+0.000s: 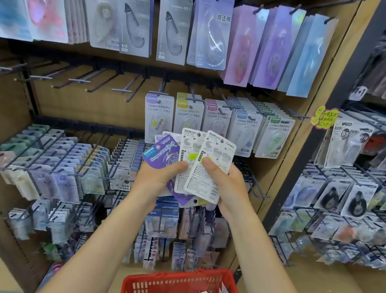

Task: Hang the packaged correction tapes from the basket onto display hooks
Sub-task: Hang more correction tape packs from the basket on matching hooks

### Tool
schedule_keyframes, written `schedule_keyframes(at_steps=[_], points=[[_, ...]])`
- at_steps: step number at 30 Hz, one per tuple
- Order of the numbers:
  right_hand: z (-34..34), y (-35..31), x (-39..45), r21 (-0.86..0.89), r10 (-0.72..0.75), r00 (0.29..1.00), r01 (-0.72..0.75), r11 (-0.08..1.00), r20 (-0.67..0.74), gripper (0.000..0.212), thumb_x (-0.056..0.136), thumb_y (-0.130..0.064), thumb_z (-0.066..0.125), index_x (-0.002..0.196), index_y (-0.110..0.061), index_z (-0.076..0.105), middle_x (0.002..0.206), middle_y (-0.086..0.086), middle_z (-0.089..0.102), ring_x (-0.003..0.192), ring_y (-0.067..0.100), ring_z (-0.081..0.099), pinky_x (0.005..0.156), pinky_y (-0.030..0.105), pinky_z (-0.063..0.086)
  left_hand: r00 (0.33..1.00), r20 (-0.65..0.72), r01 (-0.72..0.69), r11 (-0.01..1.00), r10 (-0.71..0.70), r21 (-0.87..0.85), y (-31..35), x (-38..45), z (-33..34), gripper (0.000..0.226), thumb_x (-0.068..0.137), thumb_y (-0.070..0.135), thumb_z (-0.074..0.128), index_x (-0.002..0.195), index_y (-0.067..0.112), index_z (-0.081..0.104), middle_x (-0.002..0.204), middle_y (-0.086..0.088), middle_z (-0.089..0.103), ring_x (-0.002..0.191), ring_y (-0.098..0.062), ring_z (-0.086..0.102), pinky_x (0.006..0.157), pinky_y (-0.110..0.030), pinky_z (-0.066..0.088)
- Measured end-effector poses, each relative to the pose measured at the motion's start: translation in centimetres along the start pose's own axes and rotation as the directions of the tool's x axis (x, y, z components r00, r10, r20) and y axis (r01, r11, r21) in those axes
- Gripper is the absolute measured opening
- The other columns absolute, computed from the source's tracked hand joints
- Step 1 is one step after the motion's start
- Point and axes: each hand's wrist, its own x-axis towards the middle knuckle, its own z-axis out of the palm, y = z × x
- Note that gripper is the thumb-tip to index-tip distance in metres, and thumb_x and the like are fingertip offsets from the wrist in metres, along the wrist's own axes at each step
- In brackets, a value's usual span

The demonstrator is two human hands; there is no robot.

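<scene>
Center frame, left hand (159,176) and right hand (227,183) grip fanned packs (205,168) (backs showing); sort, then thread onto empty hooks (77,80) upper left.

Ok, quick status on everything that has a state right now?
left hand: gripping a fan of packaged correction tapes
right hand: holding the front white pack, thumb on it
red basket: below the arms, packs inside
upper-left display hooks: bare
</scene>
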Motion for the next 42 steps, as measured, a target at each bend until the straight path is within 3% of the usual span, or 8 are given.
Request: schedule_keyframes(at_steps=[7,13,18,22,26,29,35,42], points=[[-0.7,-0.6,0.0,0.009,0.015,0.999,-0.015,1.000,0.050,0.027,0.096,-0.011,0.064,0.123,-0.010,0.066,0.114,0.011,0.076,0.097,0.024,0.076,0.060,0.031,0.061,0.999,0.045,0.002,0.999,0.001,-0.051,0.4,-0.3,0.3,0.050,0.074,0.014,0.084,0.121,0.013,0.068,0.114,-0.008,0.078,0.107,-0.028,0.075,0.095,-0.051,0.058],[-2.2,-1.0,1.1,-0.052,-0.048,0.998,0.046,0.998,-0.029,0.029,0.094,-0.016,0.068,0.123,-0.015,0.068,0.120,0.005,0.075,0.111,0.024,0.071,0.094,0.048,0.058,0.996,-0.026,-0.081,0.996,0.080,-0.024,1.5,-0.1,-0.6,0.042,0.083,0.008,0.080,0.122,0.013,0.067,0.111,-0.004,0.079,0.103,-0.024,0.076,0.083,-0.042,0.062],[-2.1,-1.6,1.6,-0.143,-0.159,0.985,0.148,0.979,-0.068,0.020,0.096,-0.015,0.069,0.112,-0.026,0.070,0.109,-0.008,0.078,0.103,0.011,0.073,0.084,0.031,0.061,0.986,-0.078,-0.142,0.989,0.145,0.039,1.9,0.2,-0.9,0.033,0.086,0.004,0.080,0.114,0.018,0.068,0.107,0.001,0.080,0.096,-0.015,0.077,0.069,-0.027,0.062],[-0.9,-1.2,2.2,-0.357,-0.261,0.961,0.214,0.909,-0.087,0.014,0.099,-0.023,0.067,0.110,-0.030,0.071,0.105,-0.016,0.076,0.101,0.002,0.071,0.084,0.026,0.056,0.979,-0.084,-0.175,0.977,0.185,0.119,1.6,-0.1,-0.3,0.043,0.083,0.011,0.085,0.122,0.015,0.067,0.108,0.003,0.079,0.097,-0.015,0.077,0.079,-0.038,0.062],[1.1,-0.6,1.9,-0.433,-0.230,0.973,0.217,0.875,0.024,0.056,0.096,-0.062,0.047,0.136,-0.025,0.061,0.128,-0.014,0.067,0.112,-0.009,0.061,0.094,0.020,0.050,0.972,-0.123,-0.192,0.978,0.201,0.082,1.2,0.0,0.4,0.043,0.083,0.013,0.085,0.122,0.018,0.068,0.109,0.005,0.079,0.101,-0.014,0.076,0.086,-0.040,0.061],[1.4,0.1,2.4,-0.450,-0.135,0.990,0.137,0.883,0.036,0.084,0.084,-0.089,0.031,0.148,-0.039,0.049,0.150,-0.012,0.052,0.140,0.006,0.045,0.119,0.044,0.035,0.969,-0.142,-0.194,0.978,0.202,0.071,1.2,0.1,0.4,0.039,0.084,0.013,0.085,0.118,0.021,0.069,0.107,0.007,0.079,0.100,-0.015,0.076,0.086,-0.041,0.060],[0.4,0.0,3.2,-0.459,-0.113,0.988,0.147,0.876,0.101,0.032,0.105,-0.038,0.053,0.137,-0.044,0.053,0.137,-0.017,0.059,0.123,-0.003,0.056,0.101,0.023,0.049,0.976,-0.108,-0.192,0.981,0.190,-0.003,1.6,0.0,0.2,0.031,0.087,0.006,0.080,0.111,0.022,0.069,0.108,0.001,0.079,0.099,-0.017,0.077,0.080,-0.037,0.062],[-0.4,-1.1,3.4,-0.447,-0.133,0.991,0.105,0.889,-0.031,0.046,0.083,-0.039,0.083,0.121,-0.025,0.061,0.113,-0.004,0.068,0.104,0.013,0.069,0.080,0.030,0.059,0.986,-0.037,-0.166,0.982,0.163,-0.086,1.7,-0.2,0.2,0.047,0.076,0.016,0.081,0.121,0.017,0.067,0.115,-0.005,0.078,0.106,-0.026,0.075,0.087,-0.048,0.061]])
